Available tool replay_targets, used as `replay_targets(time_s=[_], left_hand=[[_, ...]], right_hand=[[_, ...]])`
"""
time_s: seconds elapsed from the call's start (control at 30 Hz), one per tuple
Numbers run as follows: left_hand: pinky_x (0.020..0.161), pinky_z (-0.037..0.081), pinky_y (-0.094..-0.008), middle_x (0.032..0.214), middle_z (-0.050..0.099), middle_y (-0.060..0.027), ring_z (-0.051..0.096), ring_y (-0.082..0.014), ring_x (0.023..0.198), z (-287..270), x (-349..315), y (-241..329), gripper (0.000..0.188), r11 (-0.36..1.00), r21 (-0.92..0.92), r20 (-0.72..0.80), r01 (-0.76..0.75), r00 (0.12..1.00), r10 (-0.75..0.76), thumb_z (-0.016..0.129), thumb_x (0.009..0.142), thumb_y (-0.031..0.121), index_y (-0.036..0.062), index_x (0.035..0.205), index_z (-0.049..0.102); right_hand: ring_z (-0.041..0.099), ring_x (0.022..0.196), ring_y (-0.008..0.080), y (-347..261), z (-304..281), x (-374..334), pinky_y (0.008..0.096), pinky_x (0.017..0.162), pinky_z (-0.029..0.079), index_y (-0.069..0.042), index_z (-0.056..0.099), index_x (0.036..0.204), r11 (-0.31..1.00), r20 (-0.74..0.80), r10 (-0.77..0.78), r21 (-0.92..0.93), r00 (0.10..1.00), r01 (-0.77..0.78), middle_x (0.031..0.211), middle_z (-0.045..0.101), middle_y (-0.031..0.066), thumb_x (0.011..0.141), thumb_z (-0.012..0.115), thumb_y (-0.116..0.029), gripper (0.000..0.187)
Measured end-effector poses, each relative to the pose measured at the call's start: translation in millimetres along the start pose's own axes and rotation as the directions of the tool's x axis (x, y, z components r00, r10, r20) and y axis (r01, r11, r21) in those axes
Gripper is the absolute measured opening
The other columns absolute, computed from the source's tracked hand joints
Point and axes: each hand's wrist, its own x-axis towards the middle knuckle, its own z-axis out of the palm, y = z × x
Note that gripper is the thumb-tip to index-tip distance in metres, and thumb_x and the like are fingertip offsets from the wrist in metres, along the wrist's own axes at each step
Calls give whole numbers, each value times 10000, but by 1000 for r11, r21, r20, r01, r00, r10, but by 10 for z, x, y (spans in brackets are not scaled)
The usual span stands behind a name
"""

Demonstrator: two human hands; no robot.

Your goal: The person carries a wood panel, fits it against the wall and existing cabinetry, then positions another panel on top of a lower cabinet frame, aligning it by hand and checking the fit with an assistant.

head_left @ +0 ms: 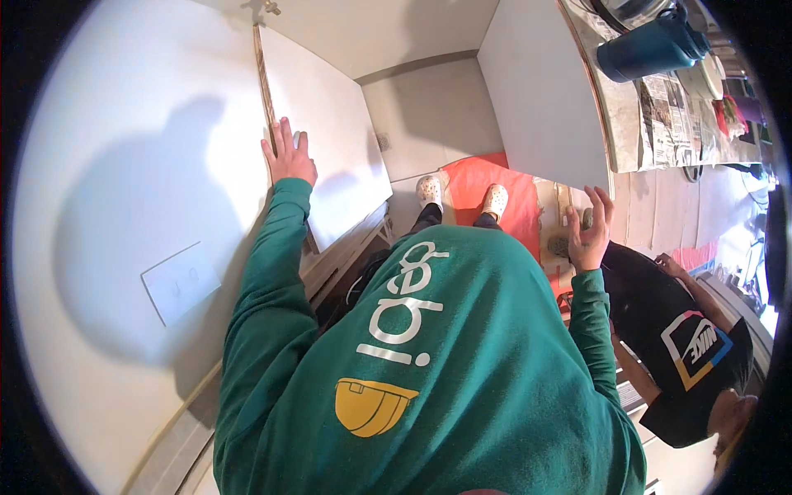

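White flat panel (326, 107) with brown edge (265, 81) meets spread left fingers (286, 139).

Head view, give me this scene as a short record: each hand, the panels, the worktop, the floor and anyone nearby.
Left hand: left hand, fingers spread at the brown edge of the left white panel
Right hand: right hand, open near the lower corner of the right white panel; contact cannot be told
Worktop: blue bottle and newspaper
Floor: red sheet, near the wearer's pale clogs
Nearby: another person in a black shirt, at the right
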Motion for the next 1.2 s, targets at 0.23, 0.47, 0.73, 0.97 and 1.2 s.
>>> replay_targets(time_s=[0.23,0.47,0.73,0.97,1.2], left_hand=[[1220,124,-677,1697,165,-189,74,-378,1587,55,-41,8,683,1000,-14,9,17,1000,-17,738,807,226,145,1453,531],[1205,134,-696,1690,180,-196,110,-417,1572,-73,-33,150,741,1000,-27,-9,8,1000,-8,777,804,308,152,1478,510],[1200,176,-671,1640,297,-225,262,-430,1520,-126,-6,265,671,980,-197,-215,-39,977,-4,780,815,369,157,1420,580],[1033,485,-472,1246,659,-227,624,-387,1164,176,-483,1382,583,388,-920,-8,43,992,-128,713,870,356,28,1336,590],[1056,490,-443,1315,652,-266,640,-389,1215,1053,-1367,1566,794,158,-867,485,472,873,54,705,829,661,38,1320,667]], right_hand=[[532,1316,382,6,-4,-127,460,1092,434,-68,600,1375,1000,31,1,-9,1000,0,1412,540,201,937,716,-257,491],[524,1330,380,85,-50,-149,459,1105,423,-69,599,1375,999,50,47,-10,998,-47,1422,534,202,937,723,-288,505],[535,1297,392,74,73,-104,467,1100,424,-52,606,1349,999,60,-7,34,998,5,1368,559,212,917,736,-219,481],[538,1281,392,-186,350,149,481,1086,432,-47,583,1381,986,269,-161,92,949,141,1370,563,206,924,737,-210,509],[586,1232,325,-1052,840,647,432,1035,481,-62,512,1454,963,600,-245,241,761,120,1407,565,151,916,768,-284,636]])
